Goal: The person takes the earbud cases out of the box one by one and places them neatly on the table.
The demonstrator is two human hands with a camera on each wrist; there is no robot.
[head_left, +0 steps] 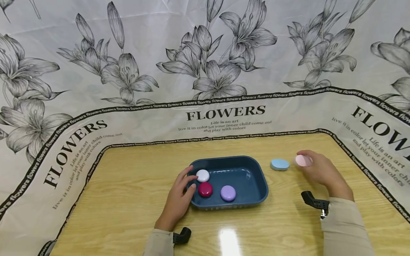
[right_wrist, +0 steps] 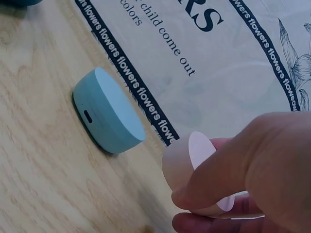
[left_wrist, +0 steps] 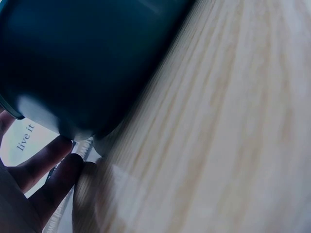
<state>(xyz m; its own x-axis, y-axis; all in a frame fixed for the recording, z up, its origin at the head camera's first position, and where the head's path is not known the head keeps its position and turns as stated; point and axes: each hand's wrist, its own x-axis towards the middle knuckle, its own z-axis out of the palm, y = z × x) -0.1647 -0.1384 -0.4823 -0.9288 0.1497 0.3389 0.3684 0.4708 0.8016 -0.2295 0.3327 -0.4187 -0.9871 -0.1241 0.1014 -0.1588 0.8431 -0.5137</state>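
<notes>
My right hand (head_left: pixel 320 170) pinches a pink rounded case (head_left: pixel 303 160) between thumb and fingers, at the right of the table. In the right wrist view, the thumb lies across the pink case's pale flat top. Just left of it, a light blue earbud case (right_wrist: pixel 108 111) with a small port slot stands on the wood, apart from the hand. My left hand (head_left: pixel 179 197) rests at the left rim of a dark blue bin (head_left: pixel 250 181), its fingers extended. The bin holds a white round disc (head_left: pixel 203 175), a glossy red disc (head_left: pixel 205 189) and a purple disc (head_left: pixel 228 193).
The light wooden table (head_left: pixel 128 188) extends around the bin. A white flower-printed cloth (head_left: pixel 144 124) with lettering hangs behind it and along both sides. Black wrist mounts (head_left: pixel 315 202) sit on both forearms.
</notes>
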